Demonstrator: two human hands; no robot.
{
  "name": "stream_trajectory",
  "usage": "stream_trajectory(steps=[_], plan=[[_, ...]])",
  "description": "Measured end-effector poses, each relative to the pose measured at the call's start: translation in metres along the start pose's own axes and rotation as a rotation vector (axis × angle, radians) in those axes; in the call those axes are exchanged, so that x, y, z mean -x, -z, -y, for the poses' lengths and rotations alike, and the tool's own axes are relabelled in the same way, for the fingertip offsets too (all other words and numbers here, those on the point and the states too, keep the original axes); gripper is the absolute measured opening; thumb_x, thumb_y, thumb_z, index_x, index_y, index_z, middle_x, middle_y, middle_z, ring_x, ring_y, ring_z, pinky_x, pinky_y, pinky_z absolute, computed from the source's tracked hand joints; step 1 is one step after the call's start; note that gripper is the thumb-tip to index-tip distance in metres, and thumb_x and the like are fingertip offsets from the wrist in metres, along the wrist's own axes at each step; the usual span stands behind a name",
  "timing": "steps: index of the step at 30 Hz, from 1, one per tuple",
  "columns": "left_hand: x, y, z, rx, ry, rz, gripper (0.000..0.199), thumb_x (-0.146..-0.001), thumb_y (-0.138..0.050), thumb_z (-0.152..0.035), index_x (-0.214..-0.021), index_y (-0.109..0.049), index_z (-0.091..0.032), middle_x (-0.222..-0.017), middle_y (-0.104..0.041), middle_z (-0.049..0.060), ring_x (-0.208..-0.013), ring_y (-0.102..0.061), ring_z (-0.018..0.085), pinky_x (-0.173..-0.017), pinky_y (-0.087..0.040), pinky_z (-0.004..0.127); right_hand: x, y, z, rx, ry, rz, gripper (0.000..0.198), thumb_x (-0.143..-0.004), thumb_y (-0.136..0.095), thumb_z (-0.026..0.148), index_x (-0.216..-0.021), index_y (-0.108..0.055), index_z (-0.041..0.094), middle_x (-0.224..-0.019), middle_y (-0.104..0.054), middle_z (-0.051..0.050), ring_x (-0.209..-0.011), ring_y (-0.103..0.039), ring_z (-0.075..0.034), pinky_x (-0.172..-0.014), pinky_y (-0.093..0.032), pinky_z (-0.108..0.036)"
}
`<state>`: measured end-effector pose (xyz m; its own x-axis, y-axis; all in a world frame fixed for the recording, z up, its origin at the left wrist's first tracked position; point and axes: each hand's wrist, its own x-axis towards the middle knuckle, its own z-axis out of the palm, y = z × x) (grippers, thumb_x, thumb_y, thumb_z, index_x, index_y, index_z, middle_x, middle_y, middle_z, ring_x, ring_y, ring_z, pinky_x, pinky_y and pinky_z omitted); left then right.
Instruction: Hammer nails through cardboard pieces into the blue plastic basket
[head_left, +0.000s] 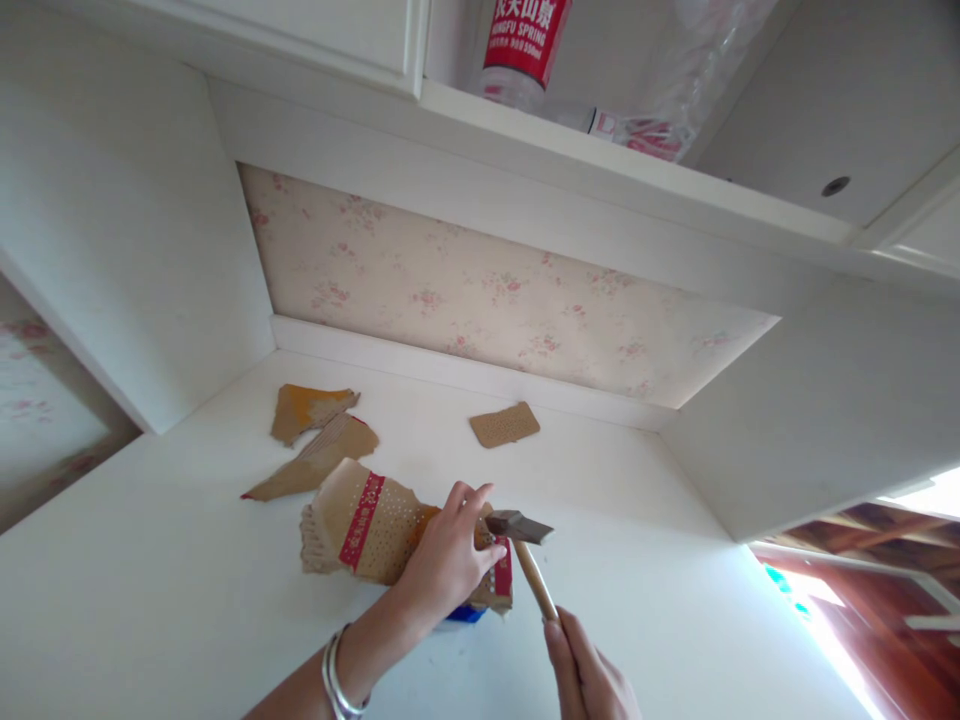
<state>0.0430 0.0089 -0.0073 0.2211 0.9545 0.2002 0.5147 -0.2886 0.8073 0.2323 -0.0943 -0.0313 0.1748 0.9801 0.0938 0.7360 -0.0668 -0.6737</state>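
My right hand (589,668) is closed round the wooden handle of a hammer (538,580). The hammer's dark metal head (517,527) is over the right part of a torn cardboard piece (394,530), close to my left thumb and forefinger. My left hand (450,550), with bangles on its wrist, holds the cardboard from above, fingers bent and the thumb apart from the forefinger. Whether anything small is between them I cannot see. The cardboard is punched with many small holes and carries red printed strips. Something blue (466,613) shows under its near edge.
Two torn cardboard scraps (315,460) lie at left on the white surface (187,580). A small cardboard rectangle (505,425) lies further back. White panels stand on both sides. Overhead, a shelf (600,165) holds a red-labelled water bottle (525,45) and clear plastic bottles (675,90).
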Motion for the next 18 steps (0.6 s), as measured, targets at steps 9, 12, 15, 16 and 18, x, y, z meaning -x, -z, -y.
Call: stream_trajectory(steps=[9,12,15,16,18], plan=[[0.005,-0.001,-0.001,-0.218,-0.087,-0.010,0.063,-0.082,-0.071,-0.024,-0.137,-0.042,-0.027,-0.116,-0.054,0.006,-0.090,-0.065,0.021,-0.086,-0.054,0.036,-0.003,0.023,0.014,-0.019,-0.042,-0.073,0.050,-0.095,-0.034,0.064,-0.104,-0.064,0.026,-0.087,-0.076,-0.005,-0.074,-0.071,-0.021,-0.061,-0.052,-0.025],[0.011,0.003,-0.010,-0.374,-0.203,-0.011,0.044,-0.093,-0.058,-0.026,-0.135,-0.045,-0.024,-0.111,-0.059,0.007,-0.083,-0.066,0.021,-0.072,-0.056,0.033,-0.012,0.035,0.006,0.041,-0.076,-0.048,0.046,-0.096,-0.034,0.062,-0.103,-0.062,0.026,-0.084,-0.074,-0.004,-0.076,-0.069,-0.021,-0.066,-0.052,-0.026],[0.024,0.009,-0.020,-0.398,-0.359,-0.117,0.027,-0.098,-0.047,-0.024,-0.124,-0.054,-0.023,-0.101,-0.064,0.006,-0.080,-0.066,0.019,-0.071,-0.054,0.030,-0.022,0.042,-0.017,0.138,-0.125,0.004,0.046,-0.097,-0.033,0.058,-0.105,-0.062,0.024,-0.098,-0.074,-0.007,-0.089,-0.069,-0.024,-0.075,-0.052,-0.030],[0.031,0.012,-0.023,-0.363,-0.395,-0.158,0.024,-0.098,-0.047,-0.023,-0.120,-0.056,-0.023,-0.096,-0.065,0.005,-0.078,-0.066,0.017,-0.071,-0.053,0.029,-0.024,0.042,-0.027,0.168,-0.142,0.026,0.046,-0.097,-0.032,0.057,-0.109,-0.061,0.023,-0.105,-0.073,-0.008,-0.095,-0.069,-0.024,-0.079,-0.051,-0.031],[0.050,0.018,-0.026,-0.244,-0.398,-0.173,0.014,-0.098,-0.048,-0.023,-0.107,-0.059,-0.023,-0.084,-0.065,0.002,-0.069,-0.064,0.014,-0.068,-0.051,0.025,-0.025,0.041,-0.047,0.238,-0.155,0.065,0.046,-0.099,-0.029,0.053,-0.113,-0.061,0.022,-0.113,-0.071,-0.009,-0.101,-0.068,-0.023,-0.084,-0.050,-0.031]])
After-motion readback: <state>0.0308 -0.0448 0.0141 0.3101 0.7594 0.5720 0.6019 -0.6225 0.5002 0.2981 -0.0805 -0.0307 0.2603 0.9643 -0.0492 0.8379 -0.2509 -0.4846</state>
